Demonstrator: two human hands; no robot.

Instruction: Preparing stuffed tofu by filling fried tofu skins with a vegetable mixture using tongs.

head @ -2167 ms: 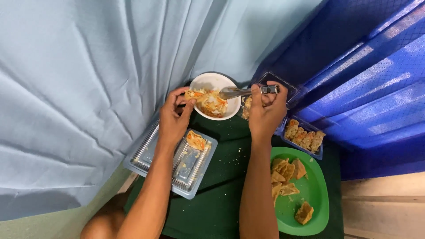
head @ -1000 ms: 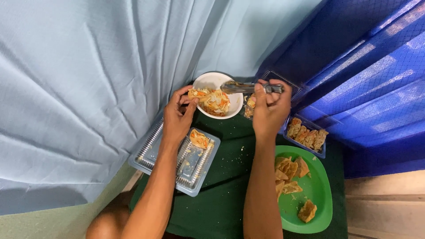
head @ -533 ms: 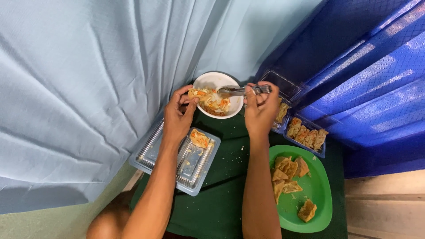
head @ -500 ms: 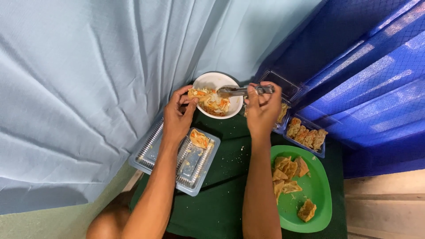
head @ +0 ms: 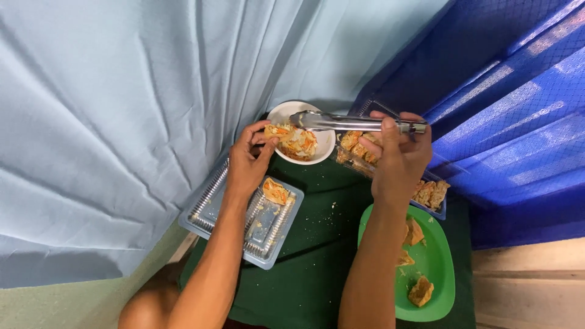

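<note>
Long tongs of polished, glossy metal were gripped in the right hand. A smooth, glossy round white bowl, seemingly ceramic or plastic, was touched at its rim by the left hand. A ribbed rectangular tray of clear, shiny plastic was seen beside a smooth, slightly glossy round green plastic plate. Matt dark green cloth was spread beneath them. Soft, creased pale blue fabric was hung behind, with woven, faintly sheeny deep blue tarpaulin alongside

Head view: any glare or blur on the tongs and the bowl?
Head view: the metal tongs in the right hand show a bright sheen yet stay readable; the white bowl and left hand are sharp; even soft light, no hard shadows.
</note>
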